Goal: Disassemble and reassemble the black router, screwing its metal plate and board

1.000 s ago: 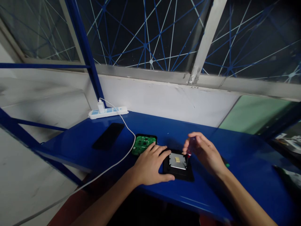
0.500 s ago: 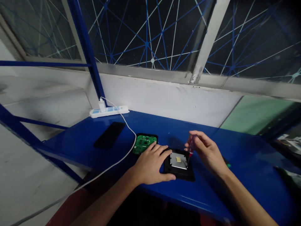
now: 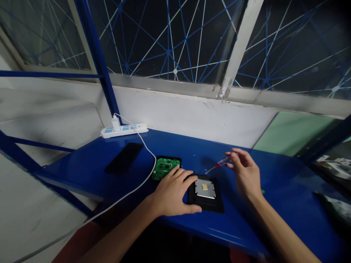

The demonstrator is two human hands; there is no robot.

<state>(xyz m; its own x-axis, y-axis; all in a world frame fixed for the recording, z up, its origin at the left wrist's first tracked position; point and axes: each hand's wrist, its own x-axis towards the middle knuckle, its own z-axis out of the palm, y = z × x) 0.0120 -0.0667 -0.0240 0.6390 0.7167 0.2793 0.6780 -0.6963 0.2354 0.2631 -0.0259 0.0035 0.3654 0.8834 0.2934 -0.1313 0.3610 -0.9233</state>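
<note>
My left hand (image 3: 172,191) lies spread out, its index finger and thumb on the left side of a black plastic cover (image 3: 219,205). On that cover sits a silver metal plate (image 3: 210,192) with a small pale yellow pad (image 3: 204,187) in its middle. The other fingers reach over the near right corner of a green circuit board (image 3: 164,166) in a black casing. My right hand (image 3: 246,173) pinches a screwdriver (image 3: 218,165) with a clear handle and red collar. Its shaft slants down left, the tip by the cover's far edge; contact is unclear.
A black phone-like slab (image 3: 124,157) lies left on the blue table (image 3: 189,144). Behind it stands a white power strip (image 3: 124,130) with a charger, whose white cable (image 3: 131,191) runs past the board toward me. A dark item with pale wrapping (image 3: 334,204) lies far right.
The screwdriver has gone from nearly upright at the plate's right side to a leftward slant at the cover's far edge. My right hand has shifted slightly right; my left hand stays on the cover.
</note>
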